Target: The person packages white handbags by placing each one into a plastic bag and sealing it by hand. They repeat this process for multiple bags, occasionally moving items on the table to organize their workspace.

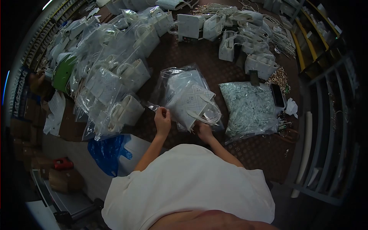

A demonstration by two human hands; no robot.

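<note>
A white patterned handbag [191,100] lies tilted on the dark brown table in front of me, its handles toward my right. Clear plastic bags [178,73] are spread under and behind it. My left hand [163,119] is closed at the handbag's left side, fingertips pinched on a strip of clear plastic [152,107]. At the handbag's near right edge, below the handles [199,115], my right hand [205,132] is curled against it. Part of the right fingers is hidden beneath the handbag.
Plastic-wrapped handbags [103,84] crowd the left. More white handbags [226,46] stand at the back. To the right lie a large clear sack [249,109] of pale pieces, a phone [277,96] and crumpled paper [291,107]. Metal shelving [326,134] borders the right side.
</note>
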